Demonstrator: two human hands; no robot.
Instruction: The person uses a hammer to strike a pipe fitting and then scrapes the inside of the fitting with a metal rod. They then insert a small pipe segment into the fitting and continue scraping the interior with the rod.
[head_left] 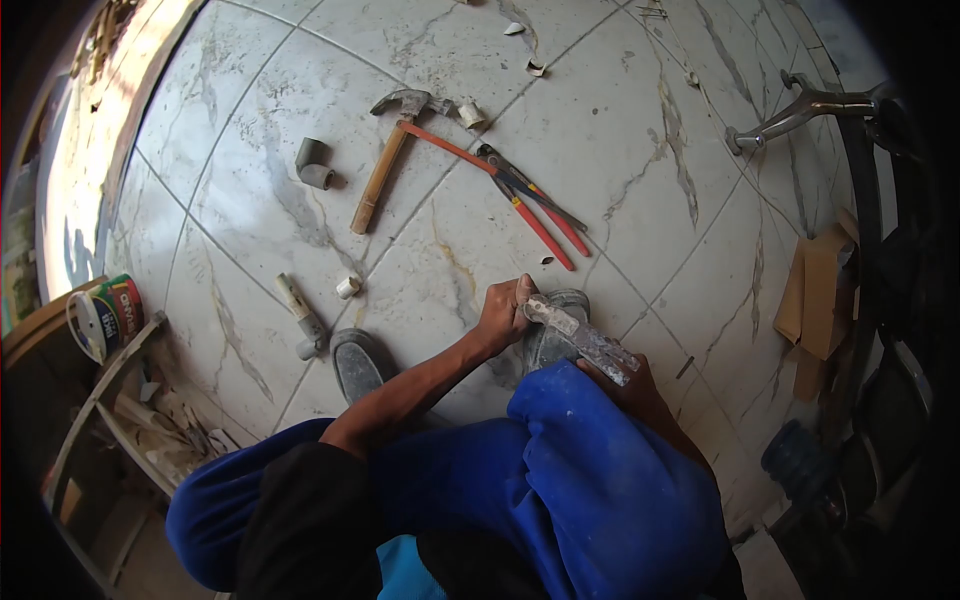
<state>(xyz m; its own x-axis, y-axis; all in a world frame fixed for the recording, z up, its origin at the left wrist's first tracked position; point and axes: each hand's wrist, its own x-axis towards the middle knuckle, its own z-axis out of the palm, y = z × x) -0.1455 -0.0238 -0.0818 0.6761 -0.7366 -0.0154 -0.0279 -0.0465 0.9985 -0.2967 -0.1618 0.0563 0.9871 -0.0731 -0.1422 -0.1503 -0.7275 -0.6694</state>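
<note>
Near the centre, my left hand (504,314) is closed at the upper end of a worn, whitish-grey tool (585,340), above my right shoe. My right hand (632,385) is wrapped round the tool's lower end, beside my raised knee. The tool slants down to the right between both hands; what my left fingers pinch there is too small to make out. On the tiles ahead lie a claw hammer (383,170) with a wooden handle, a red-handled plier tool (535,215) and a saw-like tool with a red handle (445,146).
A grey elbow fitting (314,163), a short pipe with a fitting (300,315) and small white pipe pieces (348,287) lie on the floor. A bucket (105,318) stands at the left. At the right are a cardboard box (818,290) and a metal-legged chair (815,105).
</note>
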